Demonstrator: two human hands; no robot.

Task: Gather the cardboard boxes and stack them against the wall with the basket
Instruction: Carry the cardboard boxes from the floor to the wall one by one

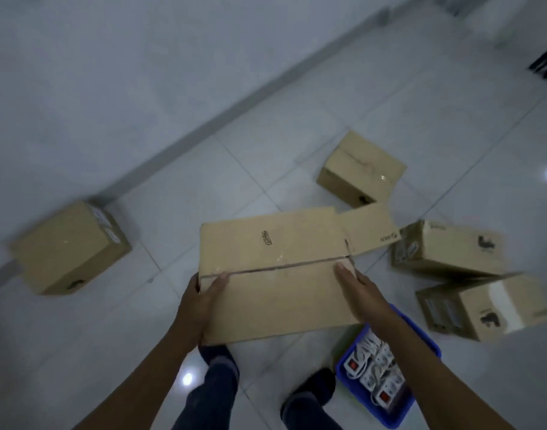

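A blue basket [421, 333] sits on the tiled floor [266, 169] at the person's right foot, holding white power strips [374, 367] with red switches; two switches show, and the tangle hides the full count. Five cardboard boxes are in view. The large box [275, 274] is held above the floor, one end flap [370, 228] sticking out to the right. The left hand [201, 299] grips its left edge, thumb on top and fingers wrapped under. The right hand [356, 283] lies along the right edge with fingers fairly straight. One box [69, 246] rests against the wall [111, 72] at left. Three more stand on the floor at right: far box [360, 169], middle box [449, 246], near box [483, 305], its flap raised, beside the basket.
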